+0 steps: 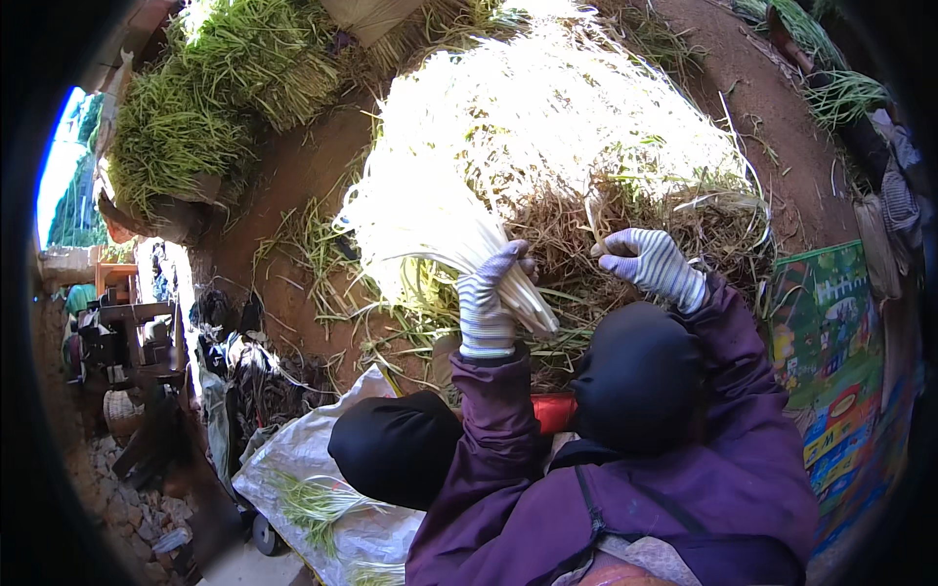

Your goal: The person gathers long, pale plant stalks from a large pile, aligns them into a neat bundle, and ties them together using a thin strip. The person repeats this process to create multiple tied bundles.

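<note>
My left hand point(493, 298), in a striped knit glove, is wrapped around a bundle of long pale stalks point(430, 230). Their cut-looking ends poke out below the fist, and the far ends fan out to the left in glaring sunlight. To its right, my right hand point(645, 262), gloved alike, pinches with thumb and fingers at the edge of a large heap of stalks point(547, 127). A thin pale stalk point(593, 212) shows at those fingertips, against brown, tangled roots. Overexposure hides much of the heap's top.
Green leafy bundles point(234, 78) are piled at the far left. A white plastic sheet point(293, 459) with a few green stalks lies at the near left. At the right stands a colourful printed sheet point(826, 342). Scraps litter the brown dirt floor point(293, 293).
</note>
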Tool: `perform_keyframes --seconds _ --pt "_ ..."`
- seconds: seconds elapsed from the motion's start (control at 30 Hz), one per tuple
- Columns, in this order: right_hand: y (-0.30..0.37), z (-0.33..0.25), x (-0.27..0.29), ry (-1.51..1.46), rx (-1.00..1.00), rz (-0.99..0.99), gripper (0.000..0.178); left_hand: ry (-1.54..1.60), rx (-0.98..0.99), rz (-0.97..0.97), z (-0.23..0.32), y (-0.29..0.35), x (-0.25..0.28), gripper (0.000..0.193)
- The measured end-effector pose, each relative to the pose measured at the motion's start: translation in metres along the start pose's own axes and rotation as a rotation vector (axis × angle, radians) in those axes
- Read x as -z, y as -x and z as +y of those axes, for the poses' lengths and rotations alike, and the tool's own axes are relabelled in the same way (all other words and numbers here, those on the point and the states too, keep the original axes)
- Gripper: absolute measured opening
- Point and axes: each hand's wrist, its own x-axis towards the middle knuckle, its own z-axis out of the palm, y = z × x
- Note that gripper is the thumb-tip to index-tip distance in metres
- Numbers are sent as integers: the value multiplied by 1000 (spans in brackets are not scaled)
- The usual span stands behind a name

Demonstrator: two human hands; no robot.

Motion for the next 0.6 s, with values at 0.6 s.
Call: perform_keyframes --seconds 0.6 --pt "-9 0 -31 814 285 -339 29 -451 -114 34 -29 -25 2 29"
